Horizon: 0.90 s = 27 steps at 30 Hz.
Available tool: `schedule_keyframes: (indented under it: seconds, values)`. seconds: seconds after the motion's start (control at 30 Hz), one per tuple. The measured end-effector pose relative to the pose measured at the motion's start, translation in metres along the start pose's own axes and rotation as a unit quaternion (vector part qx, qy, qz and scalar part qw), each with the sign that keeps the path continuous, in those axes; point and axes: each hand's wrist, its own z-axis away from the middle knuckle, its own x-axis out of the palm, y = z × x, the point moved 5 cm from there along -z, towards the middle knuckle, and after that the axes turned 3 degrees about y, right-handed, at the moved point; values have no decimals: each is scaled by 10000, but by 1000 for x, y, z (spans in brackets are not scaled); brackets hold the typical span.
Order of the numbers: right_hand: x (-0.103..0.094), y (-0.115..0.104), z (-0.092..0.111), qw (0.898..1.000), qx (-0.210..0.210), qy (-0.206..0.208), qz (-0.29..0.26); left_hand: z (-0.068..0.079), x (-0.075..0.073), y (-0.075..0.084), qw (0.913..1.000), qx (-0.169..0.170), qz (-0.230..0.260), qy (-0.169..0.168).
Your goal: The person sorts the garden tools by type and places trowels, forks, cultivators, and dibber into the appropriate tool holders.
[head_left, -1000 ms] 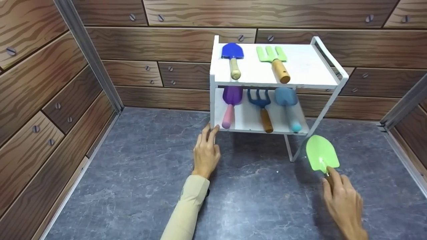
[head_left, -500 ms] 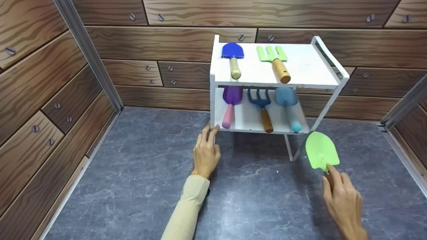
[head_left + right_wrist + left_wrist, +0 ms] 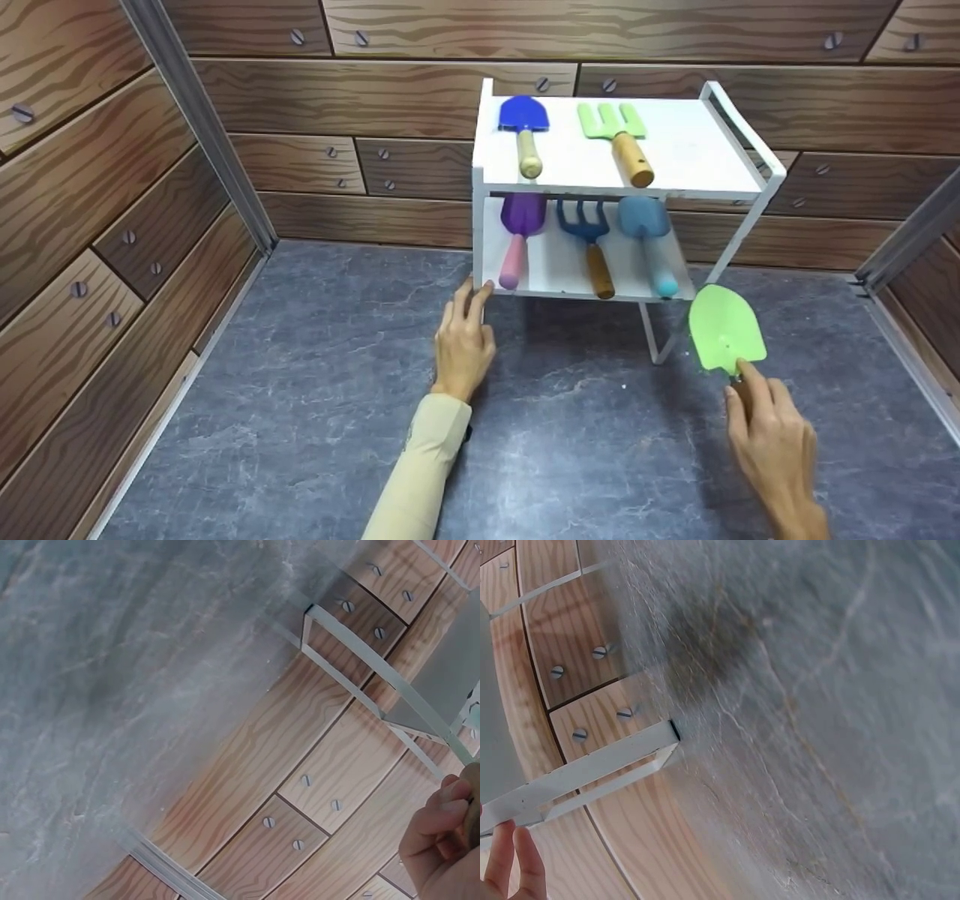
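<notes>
In the head view my left hand [image 3: 463, 349] holds the front left leg of a white two-tier shelf rack [image 3: 697, 150], with fingertips on either side of it. The left wrist view shows the fingers [image 3: 514, 859] right at that white leg [image 3: 607, 765]. My right hand [image 3: 776, 442] grips a hand trowel [image 3: 726, 330] by its brown handle, the index finger reaching forward to the base of the light green blade. The blade points up and overlaps the rack's right front leg. In the right wrist view, the right hand [image 3: 435, 840] is at the edge, the blade out of sight.
On the top tier lie a blue trowel [image 3: 524, 116] and a green hand fork [image 3: 630, 154]. Below lie a purple trowel [image 3: 523, 217] with a pink handle, a dark blue hand fork [image 3: 598, 270] and a light blue trowel [image 3: 645, 217]. Wood-patterned walls [image 3: 360, 97] surround the grey marbled floor [image 3: 315, 420].
My right hand has raised the green trowel slightly, away from me and up toward the rack. The left hand and the rack have stayed where they were.
</notes>
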Motion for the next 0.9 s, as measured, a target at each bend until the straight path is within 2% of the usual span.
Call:
schedule_keyframes:
  seconds: [0.5,0.9]
  values:
    - [-1,-6,-16,10000,23,47,24,0,0,0,10000,-38,23,-38]
    - [-3,-11,-29,9996,-147,217,-56,0,1,0,10000,-48,-14,-71]
